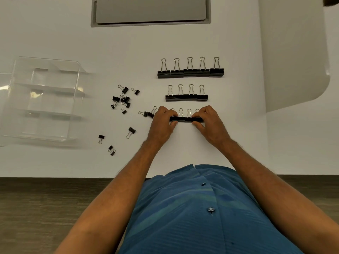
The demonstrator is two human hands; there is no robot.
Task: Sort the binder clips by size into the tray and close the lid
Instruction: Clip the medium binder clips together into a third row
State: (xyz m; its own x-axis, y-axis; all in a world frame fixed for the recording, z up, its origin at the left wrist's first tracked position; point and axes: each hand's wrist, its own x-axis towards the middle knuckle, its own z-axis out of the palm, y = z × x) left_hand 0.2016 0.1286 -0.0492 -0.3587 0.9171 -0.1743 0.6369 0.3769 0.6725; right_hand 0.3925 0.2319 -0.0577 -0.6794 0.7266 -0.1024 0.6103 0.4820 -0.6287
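Black binder clips lay sorted in three rows on the white table (238,143). Farthest stood a row of five large clips (190,72), their wire handles pointing away; nearer came a row of four medium clips (186,97). The left hand (161,125) and the right hand (211,125) pinched the two ends of the nearest row of clips (186,119), thumbs on the near side and fingers curled over the far side, pressing the black bodies together in a line. Just left of that row two more clips (148,113) lay touching each other. Further left a loose scatter of small clips (122,99) spread across the table. Well to the left sat the clear plastic tray (44,99), its compartments holding no clips.
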